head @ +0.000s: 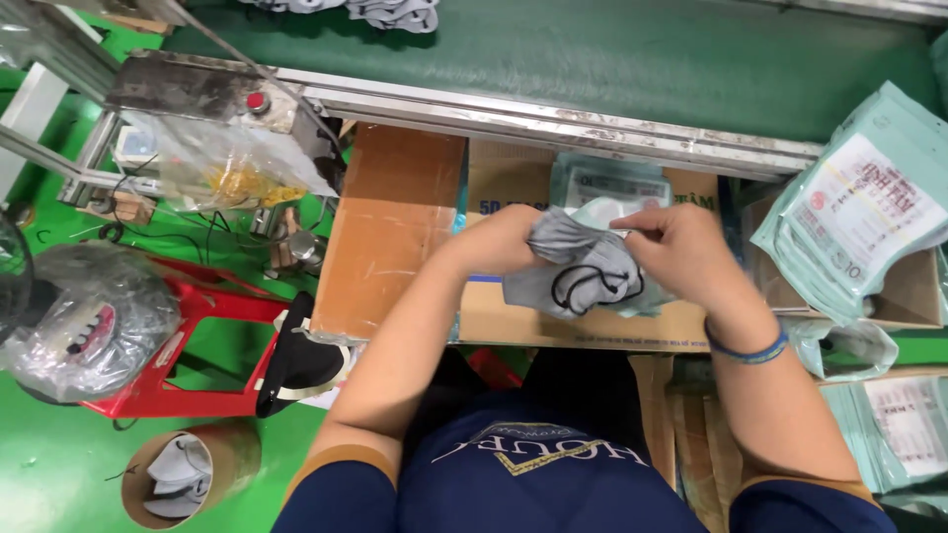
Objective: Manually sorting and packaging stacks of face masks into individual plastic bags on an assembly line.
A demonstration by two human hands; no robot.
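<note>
Both my hands hold a small stack of grey cloth face masks [578, 268] with black ear loops, just above a cardboard box [513, 318]. My left hand [499, 242] grips the stack's left side. My right hand [681, 252] pinches its top right edge, with a blue band on that wrist. A pale green printed pouch [604, 188] lies on the box right behind the masks, partly hidden by them.
A green conveyor belt [592, 49] with a metal rail runs along the far side, more grey masks [395, 12] on it. Green pouches [859, 207] are stacked at right. At left: a red stool [212, 345], plastic bags, a cardboard tube [188, 474] holding masks.
</note>
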